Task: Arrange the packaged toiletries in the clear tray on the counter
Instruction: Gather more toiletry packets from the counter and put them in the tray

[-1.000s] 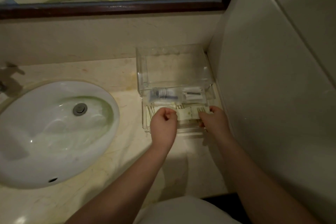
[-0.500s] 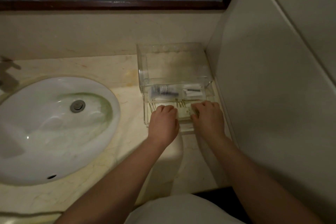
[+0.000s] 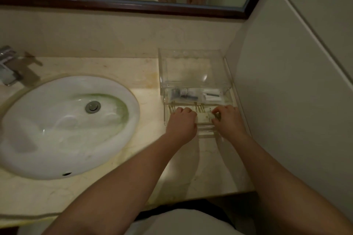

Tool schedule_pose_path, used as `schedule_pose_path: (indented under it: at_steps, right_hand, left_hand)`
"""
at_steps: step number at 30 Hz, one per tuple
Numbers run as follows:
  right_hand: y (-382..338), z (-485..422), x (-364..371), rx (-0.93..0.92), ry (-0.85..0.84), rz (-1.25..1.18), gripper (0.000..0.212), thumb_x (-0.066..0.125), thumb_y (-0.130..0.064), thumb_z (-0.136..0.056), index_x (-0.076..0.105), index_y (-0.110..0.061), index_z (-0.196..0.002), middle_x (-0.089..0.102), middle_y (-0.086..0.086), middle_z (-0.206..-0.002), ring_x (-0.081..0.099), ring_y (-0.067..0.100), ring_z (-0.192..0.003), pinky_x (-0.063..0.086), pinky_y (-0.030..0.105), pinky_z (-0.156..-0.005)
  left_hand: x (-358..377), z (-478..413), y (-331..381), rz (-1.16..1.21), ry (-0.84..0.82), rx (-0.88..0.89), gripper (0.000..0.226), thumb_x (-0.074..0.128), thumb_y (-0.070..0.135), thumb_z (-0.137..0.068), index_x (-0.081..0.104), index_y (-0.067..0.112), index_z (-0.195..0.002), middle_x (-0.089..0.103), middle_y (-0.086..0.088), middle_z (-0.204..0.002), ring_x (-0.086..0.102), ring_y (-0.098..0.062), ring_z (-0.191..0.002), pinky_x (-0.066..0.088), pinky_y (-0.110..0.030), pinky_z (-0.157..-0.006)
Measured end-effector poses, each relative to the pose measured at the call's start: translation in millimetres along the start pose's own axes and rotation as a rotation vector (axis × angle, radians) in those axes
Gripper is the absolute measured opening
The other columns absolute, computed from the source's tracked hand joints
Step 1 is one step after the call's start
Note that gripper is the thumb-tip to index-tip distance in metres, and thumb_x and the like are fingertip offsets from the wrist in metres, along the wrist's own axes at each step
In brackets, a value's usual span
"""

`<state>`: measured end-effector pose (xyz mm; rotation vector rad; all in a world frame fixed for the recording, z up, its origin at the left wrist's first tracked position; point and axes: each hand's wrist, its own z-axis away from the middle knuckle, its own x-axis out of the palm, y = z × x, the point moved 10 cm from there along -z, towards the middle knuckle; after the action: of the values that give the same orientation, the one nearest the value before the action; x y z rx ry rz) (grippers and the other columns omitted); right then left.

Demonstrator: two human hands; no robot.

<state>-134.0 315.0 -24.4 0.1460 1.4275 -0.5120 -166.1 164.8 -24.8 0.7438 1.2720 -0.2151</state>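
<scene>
A clear acrylic tray [image 3: 193, 70] stands on the counter in the right corner, against the wall. Under its raised shelf lie a dark-printed packet [image 3: 181, 94] and a white packet [image 3: 212, 96]. In the low front compartment rest pale cream packets [image 3: 204, 117] with gold lines. My left hand [image 3: 181, 122] is curled over the left end of these cream packets. At their right end my right hand [image 3: 228, 119] pinches one with fingers bent. Both hands hide most of the front compartment.
A white oval sink [image 3: 65, 126] with a metal drain fills the left of the marble counter [image 3: 118, 179]. A chrome tap [image 3: 7, 66] sits at far left. A dark-framed mirror [image 3: 133, 5] runs above. The tiled wall [image 3: 286, 91] closes the right side.
Both hands have stayed on the cream packets in the front compartment, drawing slightly closer together and shifting them. The view has tilted a little.
</scene>
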Motion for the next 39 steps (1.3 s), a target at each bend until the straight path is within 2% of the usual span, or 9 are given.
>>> schedule_pose_path:
  at_steps: [5, 10, 14, 20, 24, 28, 33, 35, 39]
  right_hand:
    - [-20, 8, -6, 0.010, 0.059, -0.042, 0.033, 0.060, -0.025, -0.083, 0.065, -0.019, -0.115, 0.060, 0.013, -0.115, 0.049, 0.033, -0.110, 0.043, 0.038, -0.088]
    - [-110, 11, 3, -0.242, 0.088, -0.276, 0.038, 0.064, -0.023, -0.077, 0.066, -0.014, -0.114, 0.064, 0.015, -0.112, 0.055, 0.037, -0.106, 0.043, 0.041, -0.092]
    - [-206, 20, 20, -0.423, -0.037, -0.404, 0.041, 0.068, -0.022, -0.081, 0.063, -0.014, -0.121, 0.066, 0.013, -0.116, 0.058, 0.033, -0.109, 0.042, 0.039, -0.096]
    - [-362, 58, 52, -0.610, -0.228, -0.428, 0.040, 0.066, -0.025, -0.084, 0.060, -0.019, -0.124, 0.065, 0.009, -0.113, 0.060, 0.024, -0.105, 0.040, 0.027, -0.085]
    - [-462, 77, 78, -0.670, -0.272, -0.437, 0.039, 0.065, -0.032, -0.086, 0.060, -0.025, -0.124, 0.066, 0.000, -0.114, 0.061, 0.017, -0.103, 0.042, 0.026, -0.085]
    - [-558, 97, 109, -0.682, -0.334, -0.413, 0.040, 0.062, -0.035, -0.089, 0.056, -0.026, -0.128, 0.062, -0.003, -0.116, 0.058, 0.014, -0.104, 0.040, 0.027, -0.087]
    - [-650, 119, 142, -0.682, -0.363, -0.382, 0.039, 0.065, -0.033, -0.087, 0.060, -0.022, -0.124, 0.066, 0.002, -0.111, 0.061, 0.017, -0.094, 0.042, 0.026, -0.081]
    - [-682, 126, 152, -0.676, -0.390, -0.366, 0.038, 0.065, -0.033, -0.086, 0.061, -0.024, -0.123, 0.067, 0.001, -0.106, 0.061, 0.015, -0.087, 0.045, 0.026, -0.078]
    - [-727, 137, 171, -0.691, -0.435, -0.291, 0.042, 0.062, -0.036, -0.086, 0.058, -0.024, -0.126, 0.070, 0.001, -0.100, 0.066, 0.018, -0.092, 0.050, 0.030, -0.079]
  left_hand:
    - [-10, 6, -7, 0.123, 0.039, -0.016, 0.045, 0.054, 0.020, -0.086, 0.054, 0.015, -0.130, 0.056, -0.008, -0.131, 0.047, -0.029, -0.121, 0.042, -0.041, -0.098]
    - [-56, 43, -70, 0.220, 0.230, -0.218, 0.045, 0.053, 0.013, -0.082, 0.056, 0.013, -0.127, 0.059, -0.010, -0.126, 0.050, -0.030, -0.117, 0.043, -0.041, -0.098]
    - [-110, 99, -147, 0.178, 0.377, -0.349, 0.045, 0.051, 0.012, -0.083, 0.056, 0.012, -0.128, 0.060, -0.010, -0.127, 0.050, -0.030, -0.119, 0.043, -0.040, -0.099]
    - [-164, 201, -287, 0.237, 0.500, -0.628, 0.041, 0.051, 0.016, -0.087, 0.055, 0.015, -0.128, 0.058, -0.007, -0.128, 0.049, -0.026, -0.120, 0.043, -0.037, -0.099]
    - [-190, 270, -384, 0.258, 0.603, -0.771, 0.037, 0.052, 0.014, -0.086, 0.059, 0.014, -0.123, 0.059, -0.007, -0.125, 0.051, -0.024, -0.118, 0.041, -0.033, -0.099]
    - [-220, 342, -492, 0.312, 0.708, -0.918, 0.033, 0.051, 0.008, -0.084, 0.064, 0.011, -0.114, 0.064, -0.009, -0.116, 0.059, -0.024, -0.107, 0.046, -0.032, -0.088]
    - [-241, 408, -603, 0.328, 0.689, -1.079, 0.030, 0.055, 0.006, -0.083, 0.065, 0.010, -0.111, 0.064, -0.010, -0.111, 0.061, -0.025, -0.099, 0.046, -0.028, -0.078]
    - [-244, 425, -637, 0.341, 0.680, -1.165, 0.028, 0.056, 0.009, -0.085, 0.063, 0.013, -0.112, 0.061, -0.010, -0.113, 0.061, -0.026, -0.099, 0.051, -0.032, -0.080]
    - [-228, 423, -671, 0.366, 0.513, -1.230, 0.036, 0.065, 0.027, -0.086, 0.059, 0.009, -0.116, 0.058, -0.013, -0.117, 0.061, -0.028, -0.100, 0.053, -0.037, -0.079]
